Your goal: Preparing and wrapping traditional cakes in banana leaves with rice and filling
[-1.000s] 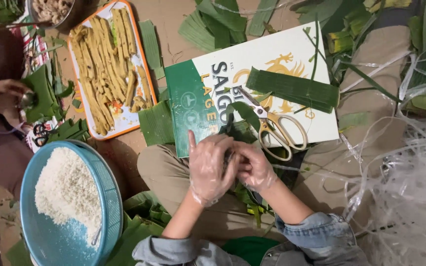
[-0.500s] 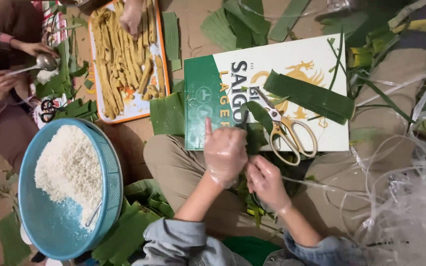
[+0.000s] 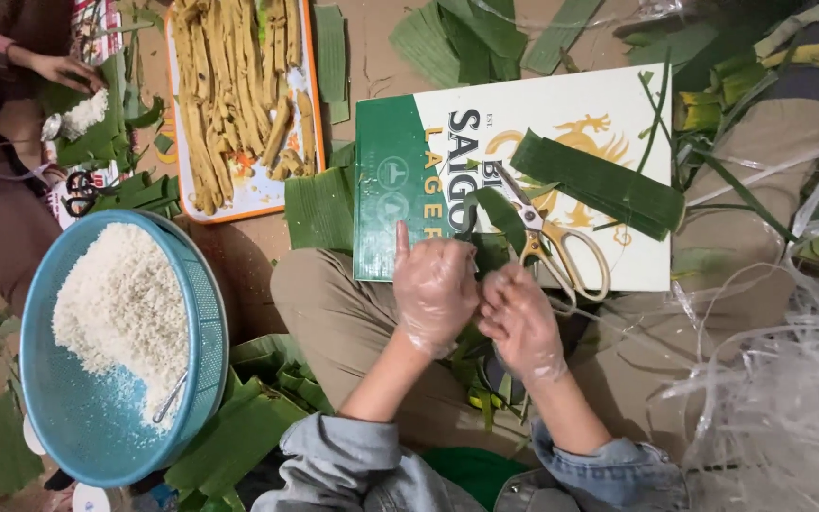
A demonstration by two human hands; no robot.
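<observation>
Far left: another person's hand (image 3: 61,68) rests on green leaf pieces beside a small heap of white rice. Lower left: round blue plastic basket (image 3: 203,332) holding white raw rice (image 3: 120,308), set on the floor. Above it, an orange-rimmed rectangular tray (image 3: 313,95) with pale yellow strips of filling laid lengthwise. Centre: flat green-and-white printed cardboard sheet (image 3: 618,114) lying across the person's lap and the floor, with flat pieces of green banana leaf around its edges. Left hand (image 3: 436,289), in a thin clear plastic glove, sits at the near edge of the cardboard, index finger pointing up, other fingers curled loosely inward. Right hand (image 3: 521,320), gloved likewise, is touching the left, fingers bent and pinched on a folded strip of dark green leaf (image 3: 490,254) held between both hands; the exact grip is partly hidden. Just right of the hands, cream-handled metal scissors (image 3: 547,242) lie on the cardboard, blades slightly apart. Beyond them, a stack of cut rectangular banana-leaf strips (image 3: 599,185) lies slanted on the cardboard. Far right: tangled clear plastic string (image 3: 789,398) on the floor.
</observation>
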